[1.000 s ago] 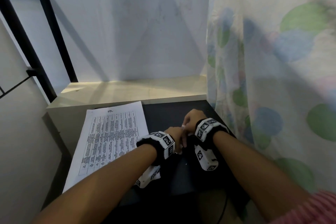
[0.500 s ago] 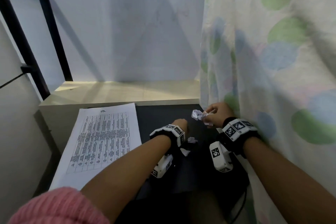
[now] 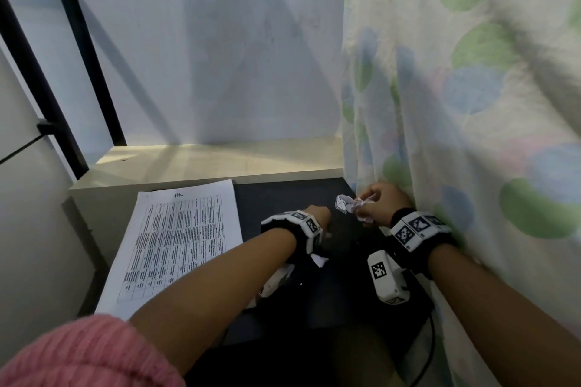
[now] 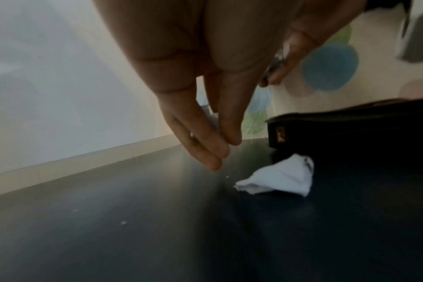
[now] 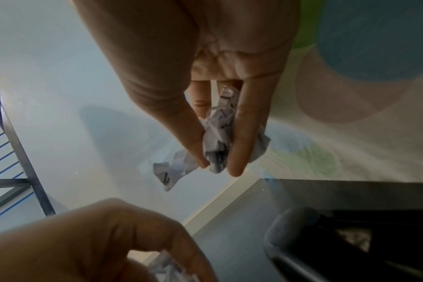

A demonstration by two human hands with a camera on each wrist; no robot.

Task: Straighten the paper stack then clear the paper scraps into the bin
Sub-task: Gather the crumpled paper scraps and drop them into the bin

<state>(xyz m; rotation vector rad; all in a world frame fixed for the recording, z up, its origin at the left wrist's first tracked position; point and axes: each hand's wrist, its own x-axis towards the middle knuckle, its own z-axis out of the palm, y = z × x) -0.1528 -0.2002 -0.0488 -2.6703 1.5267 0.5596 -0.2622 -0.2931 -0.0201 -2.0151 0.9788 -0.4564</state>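
The printed paper stack (image 3: 176, 242) lies flat on the left of the black table (image 3: 283, 198). Over the table's right edge, against the curtain, my right hand (image 3: 366, 206) pinches a bunch of crumpled paper scraps (image 3: 345, 203); the right wrist view shows them (image 5: 217, 133) between thumb and fingers. Lower and to the left, my left hand (image 3: 320, 217) has its fingers (image 4: 205, 148) closed on a small white scrap (image 5: 169, 267), mostly hidden. One more loose scrap (image 4: 277, 177) lies on the table beside a black container (image 4: 326, 116), also beside my left wrist (image 3: 319, 259).
A spotted curtain (image 3: 456, 135) hangs along the right, touching my right wrist. A pale ledge (image 3: 220, 163) and a white wall close off the back. A black frame (image 3: 63, 72) stands at the left. The black container (image 5: 277, 229) shows crumpled paper inside.
My right hand has left the left hand and lifted right toward the curtain with scraps in its fingers. The left hand stays low over the table.
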